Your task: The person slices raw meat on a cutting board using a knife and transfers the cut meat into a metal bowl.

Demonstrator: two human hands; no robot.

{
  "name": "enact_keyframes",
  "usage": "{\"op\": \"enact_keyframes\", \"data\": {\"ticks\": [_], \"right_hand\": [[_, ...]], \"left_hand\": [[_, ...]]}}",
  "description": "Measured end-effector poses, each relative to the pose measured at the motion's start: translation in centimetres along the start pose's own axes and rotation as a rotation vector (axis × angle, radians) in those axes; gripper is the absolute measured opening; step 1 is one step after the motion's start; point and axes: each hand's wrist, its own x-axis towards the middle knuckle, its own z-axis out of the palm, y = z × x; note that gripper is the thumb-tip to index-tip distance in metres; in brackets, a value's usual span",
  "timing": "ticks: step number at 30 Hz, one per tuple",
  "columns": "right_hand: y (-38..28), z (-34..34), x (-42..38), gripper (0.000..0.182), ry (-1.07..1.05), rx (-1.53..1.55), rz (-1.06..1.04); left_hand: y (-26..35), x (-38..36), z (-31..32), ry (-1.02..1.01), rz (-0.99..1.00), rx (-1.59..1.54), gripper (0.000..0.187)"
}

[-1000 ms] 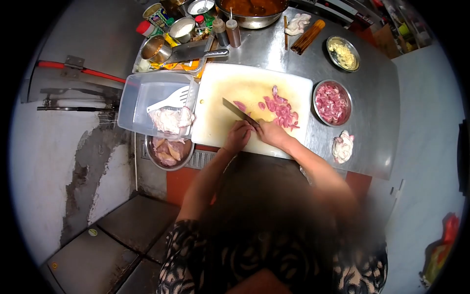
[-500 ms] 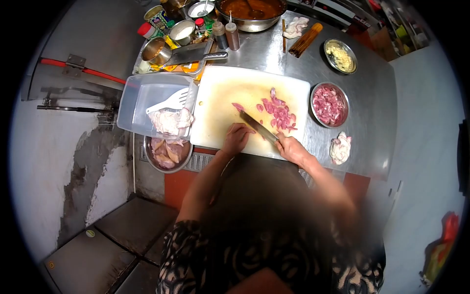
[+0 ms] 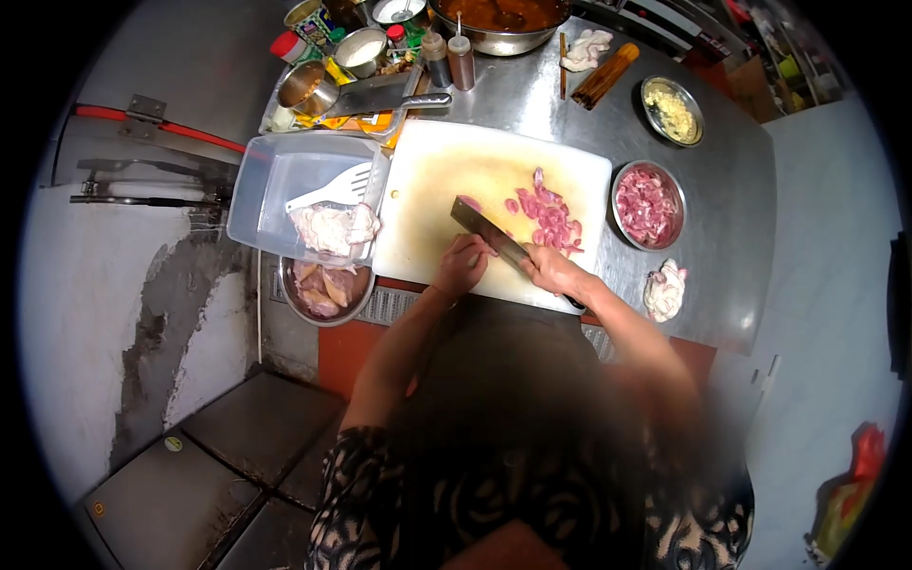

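My right hand [image 3: 553, 269] is wrapped round the handle of a cleaver [image 3: 483, 226], its broad blade tilted over the middle of the white cutting board [image 3: 418, 209]. Close to the blade, my left hand [image 3: 462, 264] has its fingers curled on a small piece of pink meat [image 3: 489, 250], mostly hidden by the fingers. Cut meat slices [image 3: 551, 217] lie in a loose pile right of the blade. To the right of the board stands a metal bowl of sliced meat [image 3: 648, 205].
A plastic tub [image 3: 256, 190] holding a white slotted spatula [image 3: 334, 188] adjoins the board's left side, above a bowl of larger meat pieces [image 3: 323, 290]. Another cleaver [image 3: 370, 100] lies among jars. Behind are squeeze bottles [image 3: 461, 65], a sauce bowl [image 3: 503, 43], chopped garlic-like bits [image 3: 671, 114] and cloths [image 3: 665, 290].
The cleaver blade has turned so more of its flat face shows, and my right hand has shifted slightly left. My left hand still grips beside it. The whole view has moved a little.
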Motion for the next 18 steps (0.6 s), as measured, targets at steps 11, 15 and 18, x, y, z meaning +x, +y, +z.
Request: {"op": "enact_keyframes", "data": {"ticks": [11, 15, 18], "right_hand": [[-1.9, -0.4, 3.2, 0.021, -0.079, 0.106, 0.136], [1.1, 2.9, 3.4, 0.022, 0.151, -0.043, -0.044], [2.1, 2.7, -0.8, 0.022, 0.152, -0.052, -0.006]], "left_hand": [[-0.2, -0.5, 0.6, -0.037, -0.002, -0.035, 0.014], [-0.1, -0.2, 0.1, -0.017, -0.011, 0.011, 0.013], [0.4, 0.6, -0.4, -0.073, 0.013, 0.014, 0.014]]}}
